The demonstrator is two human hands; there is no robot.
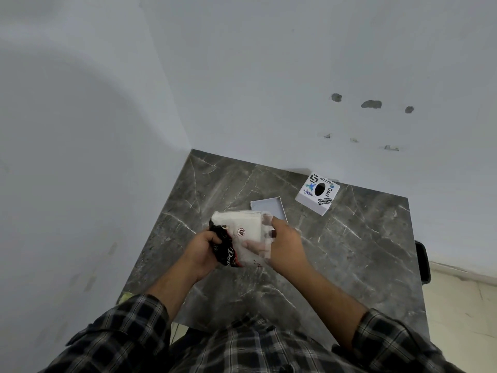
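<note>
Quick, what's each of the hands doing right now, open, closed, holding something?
Left hand: closed, gripping the black printed end of the tissue pack.
Right hand: closed, holding the same pack's clear wrapper at the other end.

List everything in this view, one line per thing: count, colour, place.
tissue packet: one, white with a clear and black wrapper, held above the table
shallow tray: one, white, on the table just behind the packet
sticker-covered box: one, white with a dark oval hole on top, far right of the table near the wall
table: one, dark grey marble pattern, in the room corner
wall holes: three, grey, on the pale wall above the box
shirt: one, dark plaid, bottom of view
left hand: one, grips the packet's black end
right hand: one, holds the packet's clear end
</note>
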